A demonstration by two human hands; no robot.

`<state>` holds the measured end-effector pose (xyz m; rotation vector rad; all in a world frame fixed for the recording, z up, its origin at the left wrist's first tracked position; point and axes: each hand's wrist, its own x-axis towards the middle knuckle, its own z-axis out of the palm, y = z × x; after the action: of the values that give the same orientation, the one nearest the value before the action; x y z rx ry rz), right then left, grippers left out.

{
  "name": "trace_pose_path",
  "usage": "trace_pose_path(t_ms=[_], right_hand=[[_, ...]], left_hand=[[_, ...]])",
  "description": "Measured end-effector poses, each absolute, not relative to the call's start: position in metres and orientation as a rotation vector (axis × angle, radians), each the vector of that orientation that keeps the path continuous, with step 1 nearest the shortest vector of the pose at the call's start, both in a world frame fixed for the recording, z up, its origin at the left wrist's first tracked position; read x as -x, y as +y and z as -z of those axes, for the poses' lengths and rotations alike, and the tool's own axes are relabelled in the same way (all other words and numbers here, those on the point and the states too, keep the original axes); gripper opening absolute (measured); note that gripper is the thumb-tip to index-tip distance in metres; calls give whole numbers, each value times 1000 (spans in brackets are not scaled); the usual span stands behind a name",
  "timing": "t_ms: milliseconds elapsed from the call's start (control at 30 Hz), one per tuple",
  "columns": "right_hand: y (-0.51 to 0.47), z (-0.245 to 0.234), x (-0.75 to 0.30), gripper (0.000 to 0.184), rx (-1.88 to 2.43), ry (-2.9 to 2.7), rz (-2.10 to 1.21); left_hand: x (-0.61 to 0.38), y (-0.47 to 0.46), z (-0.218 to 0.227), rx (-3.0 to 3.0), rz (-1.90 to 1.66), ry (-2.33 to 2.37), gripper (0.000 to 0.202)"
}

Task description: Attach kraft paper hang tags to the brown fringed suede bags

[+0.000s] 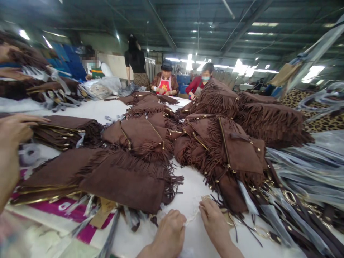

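Note:
At the table's near edge my left hand (172,229) is closed, its fingers pinching a thin whitish strip (192,215), perhaps clear plastic or string. That strip stretches across to my right hand (213,216), which is also closed, with fingertips bent over its other end. A small tan piece (205,197), like a paper tag, shows at those fingertips. Just beyond my left hand lies a brown fringed pouch (126,186) on a stack. Past my right hand are piled brown fringed bags (242,150) with gold zippers, and dark straps (301,211) with gold rings.
Another person's hand (16,129) rests on a stack of brown pouches (67,130) at the left. Several co-workers are across the white table (99,107). Plastic-wrapped straps (309,157) lie at the right. A tall fringed pile (271,118) stands behind the bags.

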<state>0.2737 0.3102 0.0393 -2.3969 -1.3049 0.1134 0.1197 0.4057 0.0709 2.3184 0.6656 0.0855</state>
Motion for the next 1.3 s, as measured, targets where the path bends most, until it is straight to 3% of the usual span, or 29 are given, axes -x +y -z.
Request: trace_pose_path(t_ms=[333,467,733,867,1067,1300], right_hand=[[362,-39,-297,13,2533,-1034,-389],[355,-44,-300,16,2334,-1071,-487],[326,-91,-293,26,1924,-1219,-549],[324,-100,-281,24,1711,-1067,-551],[330,-107,-265,25,1334,-471,-1045],[338,-102,-257,29,1412,-468,-966]], left_hand=[[-132,408,-64,-2250,-91,744,21],[-132,422,-70,-2122,-164,820,21],[-178,433,-108,-1267,-252,748,23],[-194,427,-122,-1225,-365,700,13],[-193,428,-128,-1254,-429,723,25],[-191,434,-114,-1365,-533,867,19]])
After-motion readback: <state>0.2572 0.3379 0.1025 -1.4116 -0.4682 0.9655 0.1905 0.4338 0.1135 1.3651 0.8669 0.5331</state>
